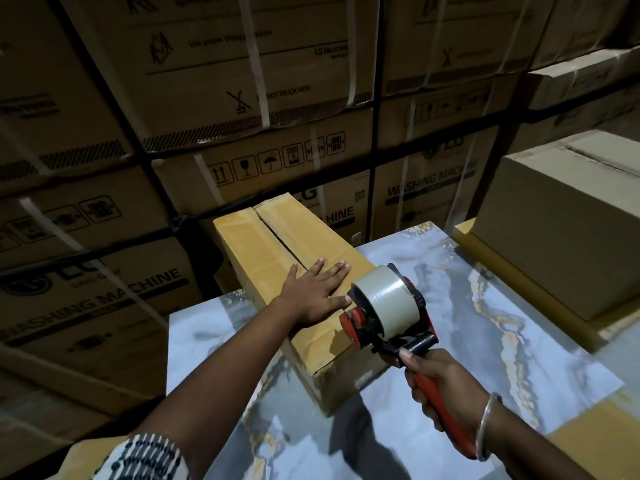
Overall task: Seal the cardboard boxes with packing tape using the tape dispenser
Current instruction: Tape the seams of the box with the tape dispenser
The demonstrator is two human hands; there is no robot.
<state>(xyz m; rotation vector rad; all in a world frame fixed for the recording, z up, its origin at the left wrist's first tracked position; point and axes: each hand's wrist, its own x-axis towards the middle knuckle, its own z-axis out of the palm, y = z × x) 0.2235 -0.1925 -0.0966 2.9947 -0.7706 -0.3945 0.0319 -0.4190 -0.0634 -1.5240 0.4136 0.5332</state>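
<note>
- Left hand [317, 292]: fingers spread, palm pressed flat on the cardboard box [277, 247] top, across the flap seam.
- Right hand [440, 386]: fingers wrapped round the red handle of the tape dispenser [384, 313]; its front end sits at the box's near right edge.
- Box lies diagonally, far end overhanging the table [485, 306] edge.
- Bare marbled tabletop right of dispenser; larger carton [568, 230] beyond.

A long cardboard box [301, 289] lies on the tabletop [467, 341], its far end overhanging the back edge, with a tape dispenser [391, 313] just right of its near end, a bigger box [561, 233] at far right, and stacked cartons [207, 98] behind.
</note>
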